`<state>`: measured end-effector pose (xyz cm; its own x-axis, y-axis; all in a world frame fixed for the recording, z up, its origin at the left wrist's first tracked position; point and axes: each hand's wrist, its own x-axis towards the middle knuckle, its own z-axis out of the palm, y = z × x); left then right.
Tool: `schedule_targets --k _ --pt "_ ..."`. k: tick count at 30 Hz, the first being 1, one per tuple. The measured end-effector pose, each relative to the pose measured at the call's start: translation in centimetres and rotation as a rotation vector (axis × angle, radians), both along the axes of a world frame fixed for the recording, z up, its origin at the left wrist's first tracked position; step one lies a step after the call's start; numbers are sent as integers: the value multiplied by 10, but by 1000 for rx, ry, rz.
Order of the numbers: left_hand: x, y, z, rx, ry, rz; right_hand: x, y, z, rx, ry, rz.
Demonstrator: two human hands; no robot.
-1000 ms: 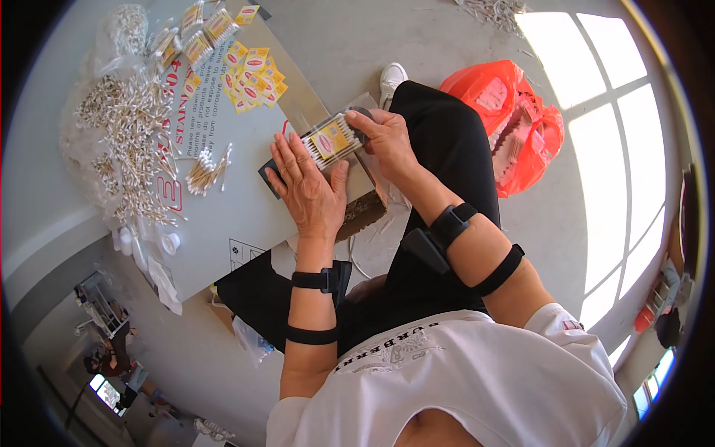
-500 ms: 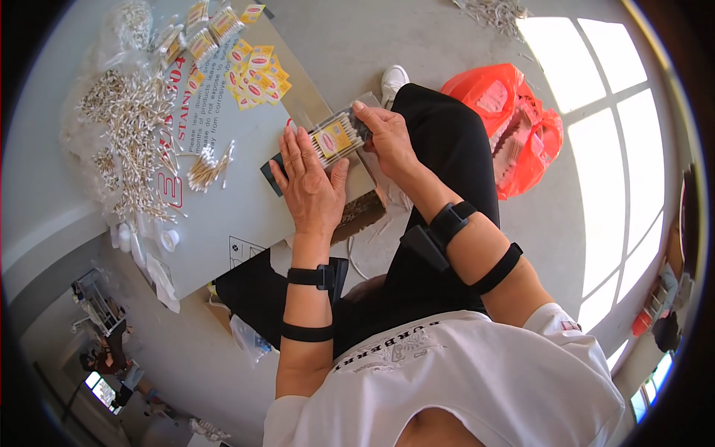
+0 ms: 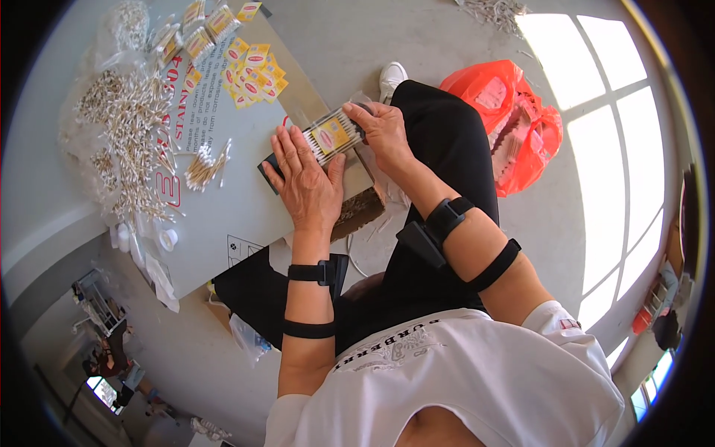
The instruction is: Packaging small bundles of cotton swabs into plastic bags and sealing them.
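My right hand (image 3: 386, 132) is closed on the right end of a pack of cotton swabs (image 3: 332, 137), thumb on top. The pack has a yellow printed card, and clear plastic shows around its end. My left hand (image 3: 307, 182) lies with fingers stretched out across the pack's left end, its thumb apart along the near side. Beneath that palm and the pack is a dark green flat thing (image 3: 269, 176), mostly hidden, by the table's edge.
Loose cotton swabs (image 3: 123, 127) are heaped at the table's left, with a small bunch (image 3: 205, 170) nearer me. Yellow cards (image 3: 253, 74) and several swab packs (image 3: 199, 41) lie farther back. An open cardboard box (image 3: 361, 208) sits below the edge; a red plastic bag (image 3: 542, 160) stands right, on the floor.
The pack and both hands have shifted very slightly left. My right thumb has moved a little left along the pack's end.
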<state>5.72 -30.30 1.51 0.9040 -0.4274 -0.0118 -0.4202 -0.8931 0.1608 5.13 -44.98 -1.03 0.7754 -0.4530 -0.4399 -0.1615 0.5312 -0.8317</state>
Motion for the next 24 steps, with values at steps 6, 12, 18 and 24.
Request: schedule_targets --k 6,12,18,24 --pt "-7 0 0 -106 -68 3 -3 1 2 41 38 -11" --pt "-7 0 0 -38 3 -47 -7 -1 0 99 -14 29" --pt "-9 3 3 -91 -35 -70 -13 -9 0 210 13 69" --pt "-9 2 -1 -66 -69 -5 -22 -14 2 280 110 61"
